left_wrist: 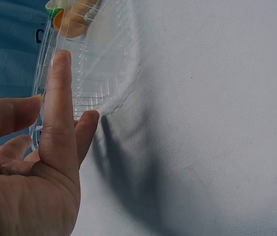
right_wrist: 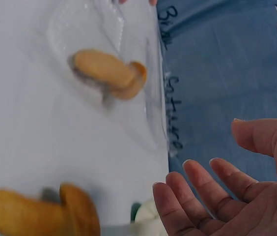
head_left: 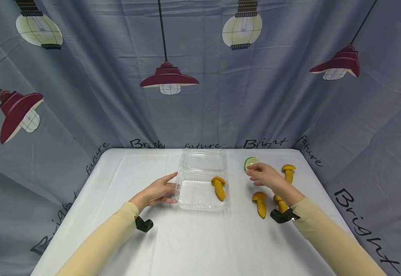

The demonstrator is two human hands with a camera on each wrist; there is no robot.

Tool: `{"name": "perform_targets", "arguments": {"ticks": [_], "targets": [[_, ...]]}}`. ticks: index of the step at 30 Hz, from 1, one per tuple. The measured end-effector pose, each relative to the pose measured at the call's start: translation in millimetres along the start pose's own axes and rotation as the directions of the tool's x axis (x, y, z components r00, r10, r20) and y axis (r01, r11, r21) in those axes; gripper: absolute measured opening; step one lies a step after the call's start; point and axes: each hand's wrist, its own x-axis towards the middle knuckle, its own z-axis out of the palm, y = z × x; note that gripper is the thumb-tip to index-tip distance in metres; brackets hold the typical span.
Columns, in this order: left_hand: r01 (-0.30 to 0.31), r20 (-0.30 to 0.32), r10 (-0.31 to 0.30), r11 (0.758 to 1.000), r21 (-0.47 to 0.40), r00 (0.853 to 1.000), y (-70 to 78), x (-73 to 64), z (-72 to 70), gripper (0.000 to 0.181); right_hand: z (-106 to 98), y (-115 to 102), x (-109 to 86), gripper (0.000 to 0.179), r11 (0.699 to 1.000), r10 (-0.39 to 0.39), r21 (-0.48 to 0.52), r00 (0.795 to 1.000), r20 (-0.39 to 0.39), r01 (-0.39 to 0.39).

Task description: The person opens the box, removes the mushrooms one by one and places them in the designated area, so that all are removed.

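Note:
A clear plastic clamshell box (head_left: 194,193) lies open on the table, its lid (head_left: 203,160) folded back. One yellow-brown mushroom (head_left: 219,190) is inside the base, toward the right wall. My left hand (head_left: 159,190) is at the box's left side, fingers extended and fingertips right at the wall. In the left wrist view its index finger (left_wrist: 60,98) is straight along the clear side. My right hand (head_left: 265,177) hovers by a round green-and-white slice-like piece (head_left: 251,162), overlapping it. The right wrist view has its fingers (right_wrist: 192,187) spread and relaxed with nothing between them.
Right of the box, one mushroom (head_left: 260,206) lies on the white table (head_left: 186,241). Another mushroom (head_left: 281,204) is partly behind my right wrist. A third mushroom (head_left: 288,173) lies farther back. A grey-blue curtain (head_left: 200,115) with printed lamps hangs behind the table.

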Motion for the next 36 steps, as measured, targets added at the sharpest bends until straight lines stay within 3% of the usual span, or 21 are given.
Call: {"name": "perform_targets", "arguments": {"ticks": [8, 13, 27, 36], "targets": [[-0.005, 0.011, 0.005, 1.0, 0.0, 1.0, 0.1, -0.8, -0.6, 0.083, 22, -16, 9.0, 0.059, 0.999, -0.031, -0.01, 0.999, 0.023, 0.031], [-0.002, 0.009, 0.002, 1.0, 0.002, 1.0, 0.3, -0.9, -0.4, 0.083, 35, -25, 12.3, 0.058, 0.999, -0.031, 0.032, 0.998, 0.056, 0.03], [-0.004, 0.008, 0.004, 1.0, 0.005, 1.0, -1.5, -0.2, -0.1, 0.083, 69, -41, 9.8, 0.07, 0.999, -0.047, 0.031, 0.993, 0.109, 0.044], [-0.001, -0.001, 0.001, 1.0, 0.006, 1.0, -1.0, -0.1, -0.3, 0.082, 81, -51, 12.0, 0.08, 0.986, -0.007, 0.167, 0.988, 0.157, -0.02]]}}
